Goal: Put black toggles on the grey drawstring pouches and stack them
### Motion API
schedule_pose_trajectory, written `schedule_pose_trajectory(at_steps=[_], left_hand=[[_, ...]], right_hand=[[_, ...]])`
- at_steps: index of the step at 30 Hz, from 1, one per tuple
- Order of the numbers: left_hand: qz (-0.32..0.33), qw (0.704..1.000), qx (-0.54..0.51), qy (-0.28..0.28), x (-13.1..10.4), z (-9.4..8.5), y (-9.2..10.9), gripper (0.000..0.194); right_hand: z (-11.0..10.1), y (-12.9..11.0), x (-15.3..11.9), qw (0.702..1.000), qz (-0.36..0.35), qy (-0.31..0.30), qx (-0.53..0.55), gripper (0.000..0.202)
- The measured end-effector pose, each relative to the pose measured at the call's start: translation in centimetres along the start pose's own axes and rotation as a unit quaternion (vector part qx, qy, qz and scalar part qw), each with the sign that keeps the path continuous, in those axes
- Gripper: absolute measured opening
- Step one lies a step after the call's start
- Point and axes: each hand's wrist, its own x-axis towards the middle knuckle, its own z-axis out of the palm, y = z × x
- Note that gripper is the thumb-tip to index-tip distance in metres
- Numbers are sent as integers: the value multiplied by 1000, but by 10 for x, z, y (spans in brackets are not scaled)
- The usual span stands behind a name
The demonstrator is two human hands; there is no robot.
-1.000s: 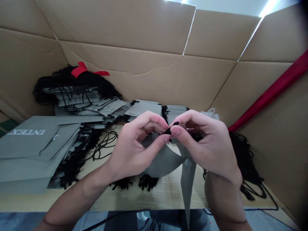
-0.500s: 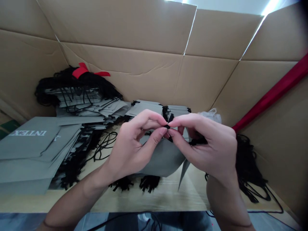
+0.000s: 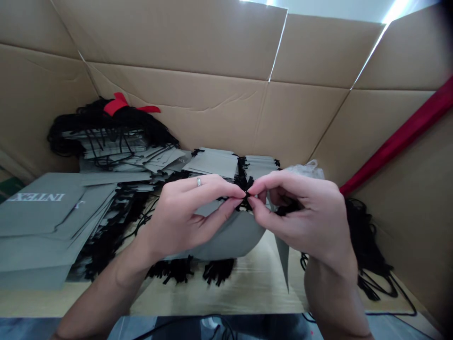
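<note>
My left hand (image 3: 187, 217) and my right hand (image 3: 304, 208) meet over the middle of the table, thumb and forefinger of each pinched on a short piece of black cord (image 3: 247, 194). A ring shows on a left finger. Just below the fingertips a grey paper bag (image 3: 233, 238) lies tilted, and a narrow grey flap (image 3: 283, 259) of paper hangs under my right hand. Whether the cord is knotted is hidden by the fingers. More black cord passes behind my right palm.
Grey bags with white lettering (image 3: 35, 203) are piled at the left. Behind them, black cords (image 3: 141, 123) with a red band (image 3: 116, 105) lie on another stack. Flat grey bags (image 3: 212, 163) stand at the back. A black cord bundle (image 3: 368, 241) lies right, near cardboard walls (image 3: 212, 42).
My left hand has turned flatter, bringing its ring into view, and the pinched fingertips have dropped slightly. The grey flap under my right hand has swung to the right.
</note>
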Motion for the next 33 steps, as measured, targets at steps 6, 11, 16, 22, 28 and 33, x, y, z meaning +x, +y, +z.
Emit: schedule_pose_trajectory(at_steps=[6,11,16,22,28,33], left_hand=[[49,998,39,-29,-1,-6,1,16],[91,992,76,-43,-5,-10,-2,16],[116,982,124,-84,-8,-14,1,16],[114,980,144,-80,-7,-10,5,8],[96,981,163,-50,-9,-1,6,16],[56,988,143,-9,-8,-3,6,16]], right_hand=[[-1,-1,3,998,20,-59,20,18],[2,-1,4,997,18,-69,8,15],[7,2,3,998,1,-65,-18,12],[8,0,2,998,-10,-57,-39,14],[6,-2,-1,997,-39,-41,-43,16],[8,-2,-2,998,-44,-29,-15,20]])
